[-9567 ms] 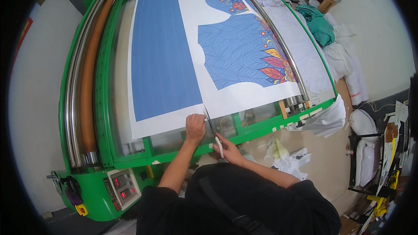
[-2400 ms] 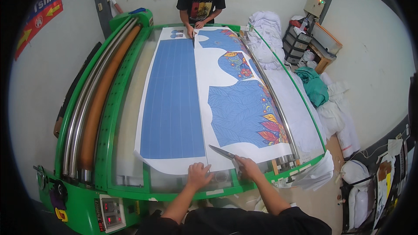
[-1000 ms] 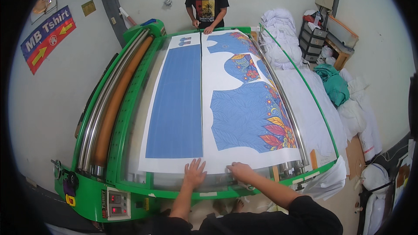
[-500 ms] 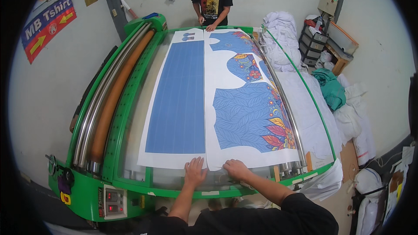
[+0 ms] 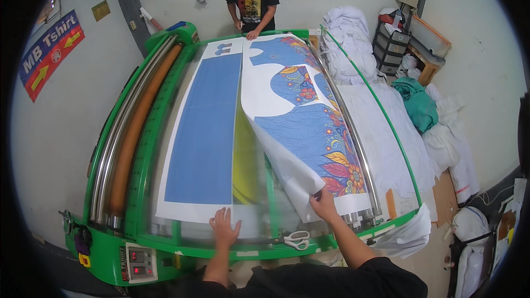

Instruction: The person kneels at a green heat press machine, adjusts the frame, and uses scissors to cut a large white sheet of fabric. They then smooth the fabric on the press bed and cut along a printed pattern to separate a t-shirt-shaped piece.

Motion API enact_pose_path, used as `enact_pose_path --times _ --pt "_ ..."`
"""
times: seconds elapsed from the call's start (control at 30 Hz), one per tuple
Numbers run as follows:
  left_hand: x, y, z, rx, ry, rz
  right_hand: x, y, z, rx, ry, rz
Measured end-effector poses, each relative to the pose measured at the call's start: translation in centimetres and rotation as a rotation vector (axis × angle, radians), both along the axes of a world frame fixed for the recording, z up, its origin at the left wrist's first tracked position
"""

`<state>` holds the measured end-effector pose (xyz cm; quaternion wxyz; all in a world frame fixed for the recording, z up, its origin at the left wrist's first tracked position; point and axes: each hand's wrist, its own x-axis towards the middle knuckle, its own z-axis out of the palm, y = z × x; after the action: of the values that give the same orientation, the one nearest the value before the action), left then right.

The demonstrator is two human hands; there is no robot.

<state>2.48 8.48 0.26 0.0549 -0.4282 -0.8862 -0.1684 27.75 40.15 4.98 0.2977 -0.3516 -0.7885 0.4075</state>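
Note:
Two long printed sheets lie side by side on the green-framed machine table. The left sheet [image 5: 201, 132] is plain blue with white borders. My left hand [image 5: 224, 229] rests at its near edge, fingers spread. The right sheet [image 5: 298, 116] carries blue leaf-patterned garment shapes with colourful flowers. My right hand [image 5: 324, 205] grips its near left edge, which is lifted and curled over to show the white underside. White-handled scissors [image 5: 298, 240] lie on the near rim, left of my right forearm; their blades are hard to make out.
A co-worker [image 5: 253, 5] stands at the far end, one hand on the sheets. Metal and brown rollers [image 5: 146, 116] run along the left. White fabric [image 5: 381, 127] drapes at the right, with a green cloth [image 5: 415, 102] beyond. A control panel [image 5: 142, 263] sits near left.
My right hand has lifted the flowered sheet's near left edge and drawn it right, opening a gap between the sheets. Scissors now show on the rim. My left hand stays by the blue sheet.

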Motion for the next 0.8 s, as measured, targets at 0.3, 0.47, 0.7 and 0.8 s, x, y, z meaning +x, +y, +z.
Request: enact_pose_path --times 0.3,0.47,0.7,0.8 --pt "0.5 -0.3 1.0 -0.060 -0.049 0.115 7.9 13.1 -1.9 -0.930 0.449 -0.484" --pt "0.9 -0.2 1.1 -0.080 -0.006 0.182 8.2 13.8 -0.9 -0.841 0.549 -0.405" --pt "1.0 -0.3 0.4 -0.080 -0.003 0.219 4.8 7.1 -1.1 -0.518 0.086 -0.075" --pt "1.0 -0.3 0.6 -0.064 -0.007 0.219 2.4 3.8 -1.8 -0.461 -0.002 0.175"
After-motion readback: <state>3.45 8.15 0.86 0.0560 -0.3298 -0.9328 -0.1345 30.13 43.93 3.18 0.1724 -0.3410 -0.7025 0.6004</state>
